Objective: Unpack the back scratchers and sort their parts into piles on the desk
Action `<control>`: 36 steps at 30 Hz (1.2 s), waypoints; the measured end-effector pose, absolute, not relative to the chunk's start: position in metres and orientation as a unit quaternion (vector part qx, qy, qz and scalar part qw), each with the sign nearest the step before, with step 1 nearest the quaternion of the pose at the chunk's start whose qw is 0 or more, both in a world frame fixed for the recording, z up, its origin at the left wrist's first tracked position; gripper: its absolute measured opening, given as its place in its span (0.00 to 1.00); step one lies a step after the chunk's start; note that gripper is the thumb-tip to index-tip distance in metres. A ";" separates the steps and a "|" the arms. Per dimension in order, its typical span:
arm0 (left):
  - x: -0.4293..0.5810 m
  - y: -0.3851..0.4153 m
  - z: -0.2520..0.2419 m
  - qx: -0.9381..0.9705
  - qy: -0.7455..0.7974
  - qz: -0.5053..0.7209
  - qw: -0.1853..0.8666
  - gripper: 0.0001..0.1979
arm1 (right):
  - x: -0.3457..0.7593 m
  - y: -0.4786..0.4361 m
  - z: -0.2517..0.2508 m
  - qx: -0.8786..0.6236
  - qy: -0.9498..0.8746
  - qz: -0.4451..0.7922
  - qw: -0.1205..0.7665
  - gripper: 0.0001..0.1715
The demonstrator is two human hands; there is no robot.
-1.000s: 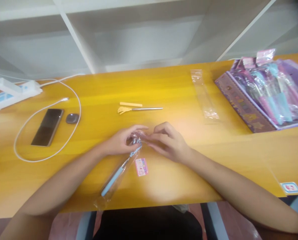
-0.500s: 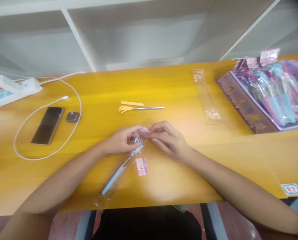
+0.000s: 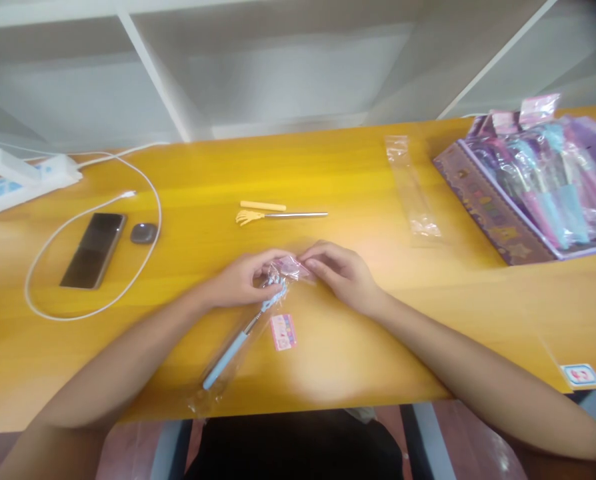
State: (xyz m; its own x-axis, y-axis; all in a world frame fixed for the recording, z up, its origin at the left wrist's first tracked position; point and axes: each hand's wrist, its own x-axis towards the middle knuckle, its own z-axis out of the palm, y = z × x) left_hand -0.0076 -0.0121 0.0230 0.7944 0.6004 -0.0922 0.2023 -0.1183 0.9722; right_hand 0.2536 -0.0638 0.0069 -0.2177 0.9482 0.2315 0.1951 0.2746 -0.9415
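Note:
My left hand (image 3: 251, 279) is closed on a blue back scratcher (image 3: 231, 360) near its claw end. A clear plastic bag (image 3: 205, 393) surrounds the scratcher, whose handle slants toward the table's front edge. With thumb and fingertips, my right hand (image 3: 345, 277) pinches the bag's top end, where pinkish film or card (image 3: 292, 267) shows between both hands. A small pink printed card (image 3: 283, 332) lies on the table just below them. Farther back is a yellow back scratcher head on a metal rod (image 3: 295, 215), beside a separate yellow tube (image 3: 263, 207).
A purple display box (image 3: 498, 220) with several bagged back scratchers (image 3: 553, 187) stands at the right. An unfilled clear bag (image 3: 413, 190) lies left of it. Leftward are a phone (image 3: 94, 250), a dark earbud case (image 3: 144, 233), a white cable (image 3: 53, 313) and a power strip (image 3: 28, 180).
My right fingers have shifted slightly on the bag's top end, and more of the pinkish part shows between the hands. My left hand and the back scratcher stay in place.

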 end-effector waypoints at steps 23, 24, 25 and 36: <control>-0.003 -0.015 0.028 0.760 0.273 0.143 0.573 0.23 | 0.249 -0.069 0.010 -0.417 -0.705 0.305 0.486 0.07; -0.002 -0.015 0.029 0.763 0.268 0.140 0.571 0.23 | 0.248 -0.069 0.011 -0.412 -0.708 0.293 0.492 0.07; -0.002 -0.015 0.030 0.764 0.264 0.140 0.572 0.24 | 0.248 -0.069 0.013 -0.405 -0.712 0.280 0.500 0.08; -0.002 -0.017 0.025 0.687 0.267 0.150 0.659 0.24 | 0.259 -0.073 0.008 -0.356 -0.800 0.039 0.482 0.08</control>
